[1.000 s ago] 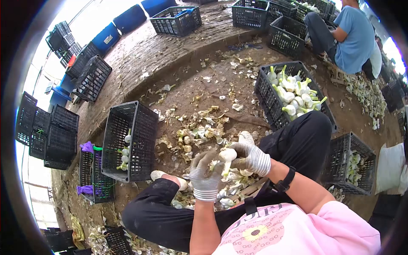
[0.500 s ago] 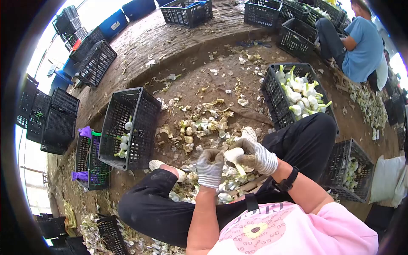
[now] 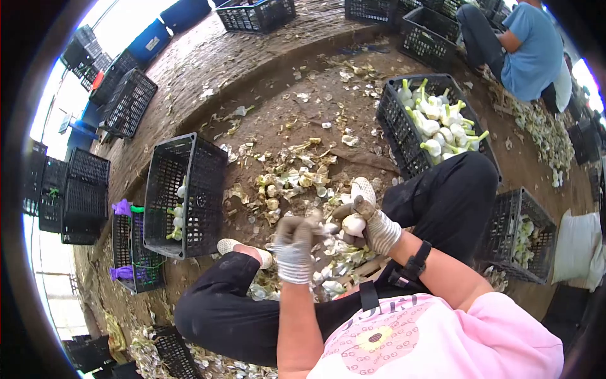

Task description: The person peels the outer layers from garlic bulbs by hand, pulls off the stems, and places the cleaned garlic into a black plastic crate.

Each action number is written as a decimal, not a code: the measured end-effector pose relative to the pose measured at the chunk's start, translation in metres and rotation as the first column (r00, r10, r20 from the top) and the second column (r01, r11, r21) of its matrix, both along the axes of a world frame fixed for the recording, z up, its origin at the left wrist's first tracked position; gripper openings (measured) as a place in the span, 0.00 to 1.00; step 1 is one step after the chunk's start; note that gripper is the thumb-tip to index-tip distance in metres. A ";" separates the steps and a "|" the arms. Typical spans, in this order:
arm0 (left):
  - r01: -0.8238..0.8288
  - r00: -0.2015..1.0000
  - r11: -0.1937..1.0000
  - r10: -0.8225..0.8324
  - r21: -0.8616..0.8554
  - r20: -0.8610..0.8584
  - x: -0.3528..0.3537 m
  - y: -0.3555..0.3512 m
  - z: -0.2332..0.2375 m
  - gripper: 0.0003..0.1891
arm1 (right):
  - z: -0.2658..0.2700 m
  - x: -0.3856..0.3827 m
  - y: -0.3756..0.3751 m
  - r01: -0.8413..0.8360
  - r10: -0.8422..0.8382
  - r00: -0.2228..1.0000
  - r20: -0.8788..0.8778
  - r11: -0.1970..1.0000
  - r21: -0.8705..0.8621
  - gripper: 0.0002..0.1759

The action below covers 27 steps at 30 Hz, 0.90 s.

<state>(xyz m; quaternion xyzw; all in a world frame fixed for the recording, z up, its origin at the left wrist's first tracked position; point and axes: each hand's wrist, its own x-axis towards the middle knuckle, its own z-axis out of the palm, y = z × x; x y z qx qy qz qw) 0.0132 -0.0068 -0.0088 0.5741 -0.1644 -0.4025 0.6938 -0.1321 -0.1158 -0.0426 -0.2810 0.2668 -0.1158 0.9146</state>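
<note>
My right hand (image 3: 379, 228), in a grey-white work glove, is closed around a white garlic bulb (image 3: 354, 225), its rounded side facing up. To the left, my left hand (image 3: 294, 243), gloved the same way, is curled and smeared by motion. A pale bit shows at its fingertips, too blurred to name. Beneath both hands lie loose garlic skins and scraps (image 3: 331, 271). Beyond my right knee stands a black crate (image 3: 392, 129) heaped with trimmed garlic bulbs (image 3: 440, 123). On the left, another black crate (image 3: 205, 189) contains several bulbs.
More garlic skins (image 3: 287, 180) litter the dirt floor ahead. At the right a black crate (image 3: 536, 252) contains garlic, beside a white sack (image 3: 579, 249). A co-worker in a blue shirt (image 3: 533, 54) sits at the upper right. Stacked black crates (image 3: 85, 189) stand far left.
My left hand has moved away from the garlic bulb, which stays in my right hand and has turned so its stem no longer points toward me. The view has shifted slightly.
</note>
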 end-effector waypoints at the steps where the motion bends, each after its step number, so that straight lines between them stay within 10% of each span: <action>1: -0.086 0.990 0.994 0.078 -0.068 -0.114 0.008 -0.001 0.001 0.02 | 0.004 0.000 -0.001 -0.009 0.006 0.999 0.051 0.998 0.061 0.40; 5: 0.166 0.926 0.941 -0.251 0.296 0.281 0.039 0.017 -0.055 0.20 | -0.005 -0.004 -0.012 -0.087 0.021 0.953 0.301 0.974 0.207 0.44; 6: 0.056 0.542 0.829 -0.493 0.557 0.680 0.043 0.025 -0.082 0.25 | -0.006 -0.005 -0.013 -0.100 0.016 0.940 0.340 0.968 0.230 0.44; 9: 0.164 0.878 0.966 -0.236 0.201 0.416 0.008 0.011 -0.040 0.29 | -0.001 -0.010 -0.014 -0.057 -0.029 0.918 0.395 0.977 0.203 0.49; 12: 0.183 0.466 0.976 -0.194 0.120 0.863 -0.029 -0.016 0.018 0.26 | 0.001 -0.015 -0.016 0.022 -0.070 0.950 0.306 0.987 0.157 0.47; 16: 0.172 0.038 0.981 -0.097 0.089 0.995 -0.060 -0.034 0.032 0.13 | -0.012 -0.012 -0.009 0.146 -0.189 0.947 0.260 0.973 0.177 0.44; 19: 0.205 0.231 0.976 -0.120 0.072 0.965 -0.059 -0.038 0.026 0.07 | -0.017 -0.012 -0.007 0.090 -0.154 0.953 0.260 0.966 0.242 0.44; 20: 0.219 0.842 0.976 -0.188 -0.002 0.506 -0.066 -0.040 0.022 0.05 | -0.015 -0.013 -0.007 0.020 -0.104 0.942 0.320 0.966 0.257 0.45; 27: -0.048 0.851 0.999 0.044 -0.006 0.523 -0.022 -0.023 0.044 0.10 | 0.017 -0.018 -0.013 -0.210 0.060 0.831 0.553 0.955 0.211 0.55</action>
